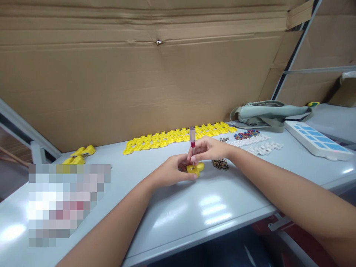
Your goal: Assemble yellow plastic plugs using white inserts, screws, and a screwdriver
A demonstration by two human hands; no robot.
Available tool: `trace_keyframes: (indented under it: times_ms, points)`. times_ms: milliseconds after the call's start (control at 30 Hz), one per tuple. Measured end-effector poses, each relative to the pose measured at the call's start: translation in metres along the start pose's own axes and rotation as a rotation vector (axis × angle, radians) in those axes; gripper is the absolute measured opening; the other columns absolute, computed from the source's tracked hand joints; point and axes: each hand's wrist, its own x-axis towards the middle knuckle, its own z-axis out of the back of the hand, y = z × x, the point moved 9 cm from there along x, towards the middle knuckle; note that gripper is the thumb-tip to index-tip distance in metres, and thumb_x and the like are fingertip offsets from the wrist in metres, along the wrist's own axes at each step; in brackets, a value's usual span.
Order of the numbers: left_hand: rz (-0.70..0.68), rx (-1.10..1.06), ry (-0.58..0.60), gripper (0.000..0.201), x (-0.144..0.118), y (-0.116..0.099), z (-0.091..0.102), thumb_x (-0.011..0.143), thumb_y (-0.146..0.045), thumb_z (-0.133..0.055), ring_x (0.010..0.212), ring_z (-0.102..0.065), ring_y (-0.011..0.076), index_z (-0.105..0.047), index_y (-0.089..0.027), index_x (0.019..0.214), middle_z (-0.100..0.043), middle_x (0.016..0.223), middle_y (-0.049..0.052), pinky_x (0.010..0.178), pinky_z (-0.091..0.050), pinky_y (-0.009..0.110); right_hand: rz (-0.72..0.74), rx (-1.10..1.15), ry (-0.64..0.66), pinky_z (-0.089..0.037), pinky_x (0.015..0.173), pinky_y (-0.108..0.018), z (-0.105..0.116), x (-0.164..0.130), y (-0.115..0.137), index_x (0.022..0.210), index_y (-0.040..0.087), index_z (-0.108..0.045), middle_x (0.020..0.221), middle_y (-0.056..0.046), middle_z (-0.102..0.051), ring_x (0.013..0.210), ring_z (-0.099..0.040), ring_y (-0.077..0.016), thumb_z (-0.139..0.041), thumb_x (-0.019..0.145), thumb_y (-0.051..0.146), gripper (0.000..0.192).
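Observation:
My left hand is closed around a small yellow plastic part just above or on the table; the fingers hide some of it. In my right hand is a screwdriver with a clear handle and a red collar. It stands nearly upright, its shaft pointing down at the yellow part. Whether the tip sits in a screw is too small to tell. A pile of small brassy metal pieces lies just right of the yellow part.
Rows of yellow parts line the back by a cardboard wall. At right lie white parts, small red and blue pieces, a green bag and a white-and-blue case. More yellow pieces sit left, near a blurred patch.

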Motion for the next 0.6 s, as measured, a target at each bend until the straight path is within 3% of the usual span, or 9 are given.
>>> trace_keyframes:
  times_ms: [167,267,333,433,600]
  points:
    - [0.005,-0.024,0.008,0.032,0.000,0.001,-0.001,0.071,-0.029,-0.063,0.087,-0.057,0.0185,-0.056,-0.016,0.099,-0.061,0.097,0.007,0.078,-0.045,0.033,-0.048,-0.026,-0.077,-0.048,0.061,-0.023,0.004,-0.001,-0.003,0.080,0.013,-0.067,0.070,-0.002,-0.066,0.065,-0.060,-0.0106,-0.069,0.068,0.034,0.025]
    - [0.020,-0.004,-0.013,0.037,0.001,0.004,0.001,0.069,-0.030,-0.065,0.089,-0.057,0.0199,-0.056,-0.016,0.102,-0.062,0.097,0.008,0.077,-0.045,0.034,-0.052,0.089,-0.112,-0.048,0.058,-0.022,0.005,0.001,-0.005,0.088,0.014,-0.062,0.069,0.000,-0.065,0.063,-0.061,-0.0100,-0.074,0.062,0.029,0.032]
    - [0.022,-0.007,-0.018,0.038,0.001,0.004,0.002,0.069,-0.031,-0.065,0.089,-0.057,0.0196,-0.055,-0.016,0.103,-0.062,0.099,0.008,0.077,-0.045,0.033,-0.050,0.168,-0.131,-0.048,0.057,-0.021,0.007,0.002,-0.008,0.083,0.014,-0.059,0.069,0.000,-0.065,0.062,-0.061,-0.0098,-0.076,0.060,0.026,0.031]
    - [0.015,-0.011,-0.005,0.035,0.001,0.003,0.000,0.069,-0.030,-0.064,0.087,-0.057,0.0178,-0.055,-0.016,0.100,-0.061,0.097,0.007,0.076,-0.045,0.031,-0.028,0.203,-0.103,-0.050,0.063,-0.025,0.004,0.002,-0.006,0.075,0.013,-0.058,0.072,-0.002,-0.066,0.068,-0.062,-0.0108,-0.073,0.065,0.026,0.022]
    - [0.028,0.050,-0.033,0.033,0.000,0.002,0.002,0.068,-0.032,-0.064,0.080,-0.056,0.0166,-0.054,-0.016,0.095,-0.060,0.088,0.005,0.070,-0.045,0.030,0.036,0.162,-0.006,-0.049,0.073,-0.028,-0.003,0.003,0.004,0.089,0.013,-0.058,0.080,-0.003,-0.065,0.073,-0.061,-0.0100,-0.058,0.080,0.022,0.013]
